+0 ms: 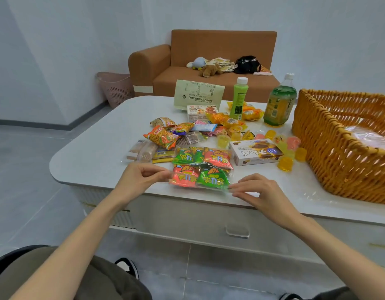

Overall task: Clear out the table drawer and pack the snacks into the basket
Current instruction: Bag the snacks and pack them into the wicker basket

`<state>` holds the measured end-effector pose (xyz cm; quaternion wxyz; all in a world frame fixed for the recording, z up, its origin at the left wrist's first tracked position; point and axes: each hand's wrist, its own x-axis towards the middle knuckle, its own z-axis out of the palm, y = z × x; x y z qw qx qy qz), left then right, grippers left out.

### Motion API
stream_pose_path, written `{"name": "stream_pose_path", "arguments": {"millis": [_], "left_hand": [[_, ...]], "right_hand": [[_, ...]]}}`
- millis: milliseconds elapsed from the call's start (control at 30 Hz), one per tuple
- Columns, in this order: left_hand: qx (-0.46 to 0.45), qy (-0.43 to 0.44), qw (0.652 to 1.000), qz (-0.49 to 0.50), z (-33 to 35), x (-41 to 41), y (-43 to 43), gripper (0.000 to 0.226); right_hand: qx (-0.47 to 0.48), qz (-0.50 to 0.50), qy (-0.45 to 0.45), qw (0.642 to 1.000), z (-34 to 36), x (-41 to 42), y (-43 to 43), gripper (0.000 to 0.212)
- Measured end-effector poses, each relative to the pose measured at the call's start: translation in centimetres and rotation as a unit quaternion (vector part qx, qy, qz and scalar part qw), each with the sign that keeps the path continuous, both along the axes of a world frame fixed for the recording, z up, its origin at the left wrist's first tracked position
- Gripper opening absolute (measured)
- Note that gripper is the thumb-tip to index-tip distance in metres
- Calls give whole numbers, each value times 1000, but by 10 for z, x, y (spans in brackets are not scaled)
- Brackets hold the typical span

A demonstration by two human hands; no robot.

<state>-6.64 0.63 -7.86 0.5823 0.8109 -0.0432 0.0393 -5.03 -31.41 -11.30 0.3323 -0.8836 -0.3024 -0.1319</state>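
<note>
A clear bag of red and green snack packets (201, 169) lies near the front edge of the white table (96, 152). My left hand (141, 176) pinches the bag's left edge. My right hand (254, 189) pinches its right corner. Behind it lie several snacks: an orange chip bag (162, 137), a white chocolate box (255, 151), yellow jelly cups (285, 163) and wrapped biscuits (141, 151). The woven orange basket (330, 135) stands at the table's right end. The drawer front with its handle (237, 231) is shut below the tabletop.
A slim green bottle (239, 98) and a larger green drink bottle (279, 102) stand at the back, beside a pale paper bag (198, 94). A brown sofa (204, 61) with toys sits behind the table. A pink bin (115, 87) stands at the left wall.
</note>
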Motion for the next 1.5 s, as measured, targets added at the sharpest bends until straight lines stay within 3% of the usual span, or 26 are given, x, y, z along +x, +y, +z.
{"name": "stream_pose_path", "arguments": {"millis": [167, 333, 433, 633, 900, 967, 1033, 1167, 1233, 1300, 1367, 1433, 1500], "left_hand": [[-14, 51, 998, 18, -11, -1, -9, 6], [-16, 98, 995, 5, -14, -2, -16, 15], [-22, 85, 996, 33, -15, -3, -20, 13], [50, 76, 992, 90, -26, 5, -24, 15], [122, 59, 989, 65, -28, 10, -29, 17], [168, 54, 982, 74, -34, 11, -32, 19], [273, 30, 957, 96, -37, 9, -35, 21], [442, -26, 886, 140, -37, 6, -45, 20], [511, -138, 835, 152, -37, 7, -50, 20], [542, -255, 792, 118, -39, 12, -55, 43], [550, -336, 762, 63, -42, 16, -62, 46], [554, -374, 744, 26, -44, 15, -66, 30], [564, -370, 738, 9, -49, 14, -67, 31]], "right_hand": [[62, -33, 164, 984, 7, 2, -3, 8], [100, -46, 240, 964, 12, -1, 2, 20], [146, -68, 247, 956, 12, -2, 10, 25], [166, -148, 232, 947, 8, 3, 30, 27], [166, -179, 235, 941, 9, 6, 30, 28], [140, -207, 238, 939, 8, 8, 31, 28], [99, -241, 234, 937, 5, 11, 32, 27], [-10, -311, 173, 934, 4, 17, 37, 22], [-80, -331, 114, 933, 1, 18, 37, 18], [-95, -315, 35, 944, -3, 21, 38, 18], [-105, -235, -125, 958, -7, 23, 42, 26], [-159, -116, -269, 943, -10, 24, 47, 30], [-236, -29, -299, 924, -13, 23, 51, 30]]}}
